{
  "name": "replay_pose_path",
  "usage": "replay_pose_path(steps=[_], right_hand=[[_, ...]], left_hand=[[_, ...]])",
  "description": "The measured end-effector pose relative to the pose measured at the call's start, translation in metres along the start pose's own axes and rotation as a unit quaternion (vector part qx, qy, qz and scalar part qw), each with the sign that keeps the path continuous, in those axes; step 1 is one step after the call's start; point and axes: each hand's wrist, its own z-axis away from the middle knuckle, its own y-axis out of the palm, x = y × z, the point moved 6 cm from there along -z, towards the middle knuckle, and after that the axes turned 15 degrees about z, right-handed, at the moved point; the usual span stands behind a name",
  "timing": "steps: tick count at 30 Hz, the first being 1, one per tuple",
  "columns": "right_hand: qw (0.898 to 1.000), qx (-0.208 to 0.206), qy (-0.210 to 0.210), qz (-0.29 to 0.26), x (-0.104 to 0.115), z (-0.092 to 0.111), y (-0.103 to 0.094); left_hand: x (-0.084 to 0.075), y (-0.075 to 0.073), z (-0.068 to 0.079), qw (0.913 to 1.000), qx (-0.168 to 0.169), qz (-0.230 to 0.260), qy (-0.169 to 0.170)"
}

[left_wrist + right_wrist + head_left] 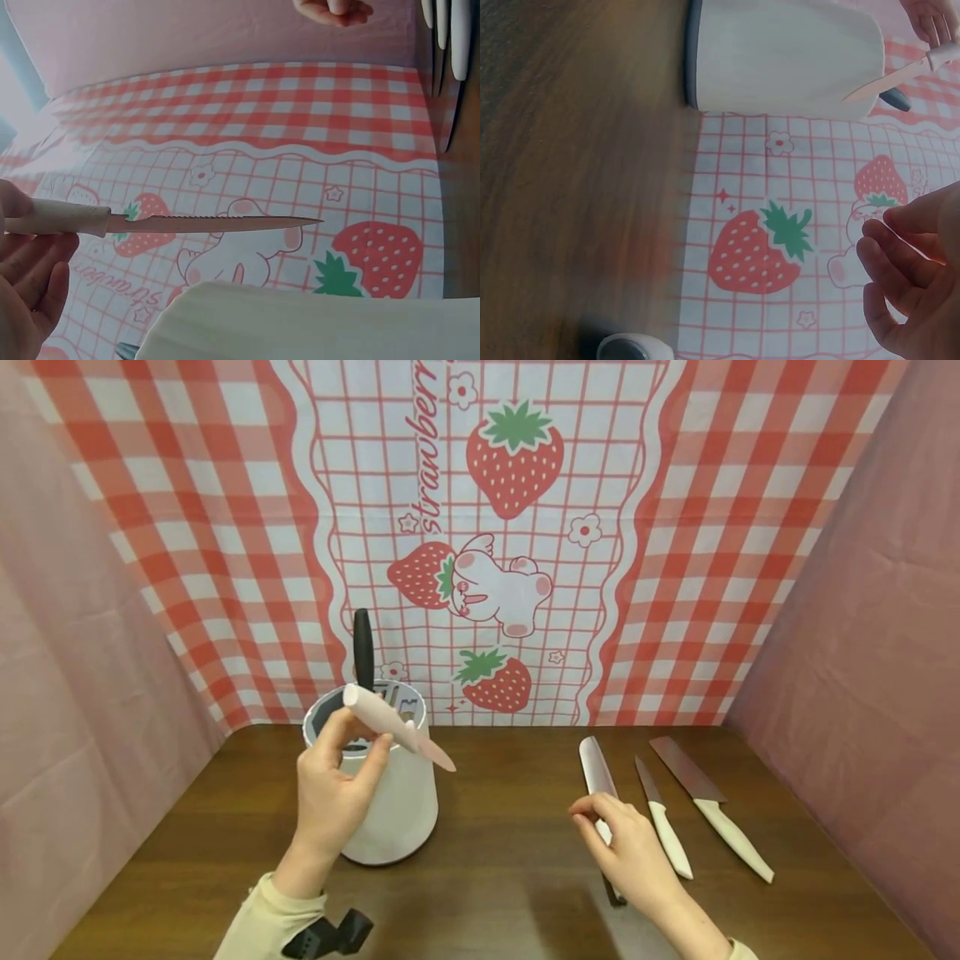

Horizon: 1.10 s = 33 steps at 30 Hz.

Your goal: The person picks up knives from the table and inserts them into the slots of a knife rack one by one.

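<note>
My left hand (330, 789) pinches a small knife (378, 714) by its pale handle, above the front of a white knife block (401, 814). In the left wrist view its narrow pinkish blade (225, 223) shows a serrated upper edge, its tip pointing away from the fingers. My right hand (633, 856) holds nothing; its fingers are loosely bent over a long knife (597, 767) on the table. That hand hides part of the long knife's handle. Beside it lie a small white-handled knife (670, 839) and a broad-bladed knife (731, 837).
A black handle (363, 647) sticks up from the knife block's slotted top. Behind the wooden table (495, 835) hangs a checked strawberry cloth (690, 568), with pink cloth on both sides. A black device (330, 935) sits at my left wrist.
</note>
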Motion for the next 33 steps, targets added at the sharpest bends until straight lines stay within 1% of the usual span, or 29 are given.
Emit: replay_pose_path(steps=[5,10,15,19,23,27,30,33], right_hand=[[1.000,0.008,0.009,0.003,-0.003,0.004,0.003],[1.000,0.008,0.008,0.006,-0.005,0.006,0.004],[1.000,0.008,0.012,0.012,-0.008,0.009,0.005],[0.999,0.018,0.026,0.016,-0.012,0.011,0.006],[0.998,0.035,0.045,0.023,-0.017,0.014,0.008],[0.997,0.048,0.059,0.026,-0.022,0.016,0.008],[0.996,0.053,0.062,0.028,-0.026,0.018,0.009],[0.996,0.048,0.062,0.032,-0.028,0.020,0.010]], left_hand=[[-0.001,-0.006,-0.003,0.9997,-0.017,0.009,0.015],[-0.003,-0.011,-0.005,0.9990,-0.036,0.013,0.025],[-0.007,-0.016,-0.009,0.9984,-0.048,0.014,0.027],[-0.007,-0.021,-0.010,0.9977,-0.062,0.015,0.022],[-0.008,-0.025,-0.011,0.9958,-0.079,0.035,0.031],[-0.008,-0.030,-0.013,0.9943,-0.090,0.043,0.038],[-0.008,-0.033,-0.014,0.9941,-0.096,0.033,0.039],[-0.009,-0.035,-0.015,0.9940,-0.099,0.019,0.041]])
